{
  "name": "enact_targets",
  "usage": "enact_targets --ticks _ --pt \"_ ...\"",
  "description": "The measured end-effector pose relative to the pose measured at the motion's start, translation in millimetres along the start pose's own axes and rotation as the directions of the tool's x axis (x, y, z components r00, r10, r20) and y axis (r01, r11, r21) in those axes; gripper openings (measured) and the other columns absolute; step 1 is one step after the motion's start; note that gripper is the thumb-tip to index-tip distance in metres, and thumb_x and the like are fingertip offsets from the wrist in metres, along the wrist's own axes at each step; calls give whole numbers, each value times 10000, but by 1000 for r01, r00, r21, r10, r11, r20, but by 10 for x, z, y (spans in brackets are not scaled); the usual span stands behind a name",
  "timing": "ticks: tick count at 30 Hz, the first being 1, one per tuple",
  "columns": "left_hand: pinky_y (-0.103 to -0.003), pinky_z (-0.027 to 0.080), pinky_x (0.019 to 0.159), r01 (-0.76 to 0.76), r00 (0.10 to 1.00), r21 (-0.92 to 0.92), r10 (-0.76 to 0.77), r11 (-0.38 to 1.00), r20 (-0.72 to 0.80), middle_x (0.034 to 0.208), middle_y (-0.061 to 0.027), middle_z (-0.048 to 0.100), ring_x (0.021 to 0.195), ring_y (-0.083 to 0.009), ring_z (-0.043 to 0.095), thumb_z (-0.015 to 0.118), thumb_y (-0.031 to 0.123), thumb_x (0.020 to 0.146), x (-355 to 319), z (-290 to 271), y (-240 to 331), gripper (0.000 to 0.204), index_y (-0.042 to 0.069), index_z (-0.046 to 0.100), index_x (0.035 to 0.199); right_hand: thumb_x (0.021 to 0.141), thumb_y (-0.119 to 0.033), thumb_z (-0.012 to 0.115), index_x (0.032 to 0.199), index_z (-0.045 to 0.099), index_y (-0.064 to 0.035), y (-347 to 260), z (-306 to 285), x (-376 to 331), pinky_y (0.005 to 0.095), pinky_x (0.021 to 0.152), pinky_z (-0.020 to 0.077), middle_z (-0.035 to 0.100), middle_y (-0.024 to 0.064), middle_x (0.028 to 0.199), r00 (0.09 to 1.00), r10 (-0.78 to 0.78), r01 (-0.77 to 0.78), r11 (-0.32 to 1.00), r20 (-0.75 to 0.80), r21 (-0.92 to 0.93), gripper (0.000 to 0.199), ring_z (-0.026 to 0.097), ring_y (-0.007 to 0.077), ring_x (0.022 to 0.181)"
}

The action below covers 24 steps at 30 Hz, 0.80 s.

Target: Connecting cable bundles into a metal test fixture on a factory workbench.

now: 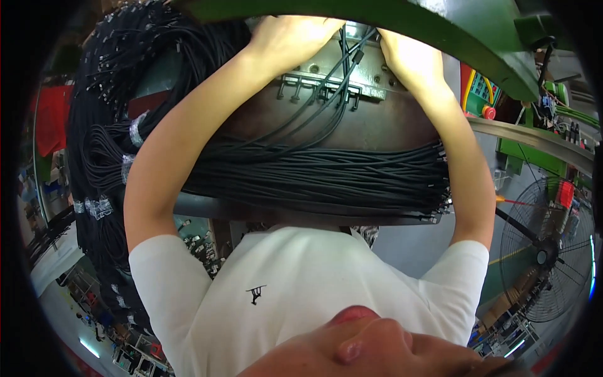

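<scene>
A big hank of thin black cables (103,125), banded here and there with clear tape, hangs in loops on the left side. A flat sheaf of black cables (326,176) lies stretched across a dark metal shelf (295,215). Above it arches a green painted machine frame (440,28). To the right a red round push button (488,112) sits on a control panel, and lower down stands a round wire-caged floor fan (549,251). A red cloth (53,119) hangs at the far left.
</scene>
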<state>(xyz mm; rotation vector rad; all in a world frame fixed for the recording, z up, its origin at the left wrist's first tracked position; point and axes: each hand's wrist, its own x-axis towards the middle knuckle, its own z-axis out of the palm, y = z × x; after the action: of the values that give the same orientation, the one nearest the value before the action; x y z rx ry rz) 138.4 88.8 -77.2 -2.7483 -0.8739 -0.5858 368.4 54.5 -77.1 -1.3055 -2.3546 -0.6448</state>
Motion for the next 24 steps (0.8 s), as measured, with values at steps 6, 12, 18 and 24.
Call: enact_targets --ticks 6,12,18,24 --pt "-346 444 877 416 908 -728 -296 546 296 1052 -108 614 961 -224 547 499 272 931 -16 192 -100 304 34 590 1096 771 -207 661 872 675 -84 47 95 -96 371 605 496 640 97 770 994 105 -105 994 29 -2 160 615 280 674" --pt "-375 508 632 31 999 57 -29 998 -31 735 -121 640 668 -274 619 581 148 826 -50 366 -241 135 43 661 852 783 -252 683 910 677 -49 102 96 -88 381 617 502 657 125 789 941 287 -329 899 177 291 239 627 292 681" --pt "-375 507 673 103 992 -115 -111 988 -66 777 -145 640 713 -292 622 601 199 841 72 76 -73 193 17 654 882 812 -265 680 982 685 -81 244 86 -66 354 707 494 670 108 857 948 266 -314 867 172 387 250 628 264 760" --pt "-340 406 977 475 856 -686 -469 551 216 1315 -174 497 1222 -238 484 614 212 844 -467 -852 388 585 24 396 1354 867 -94 593 1229 538 20 -119 -918 -544 306 969 392 584 194 1157 915 353 -399 722 196 565 383 560 265 1093"
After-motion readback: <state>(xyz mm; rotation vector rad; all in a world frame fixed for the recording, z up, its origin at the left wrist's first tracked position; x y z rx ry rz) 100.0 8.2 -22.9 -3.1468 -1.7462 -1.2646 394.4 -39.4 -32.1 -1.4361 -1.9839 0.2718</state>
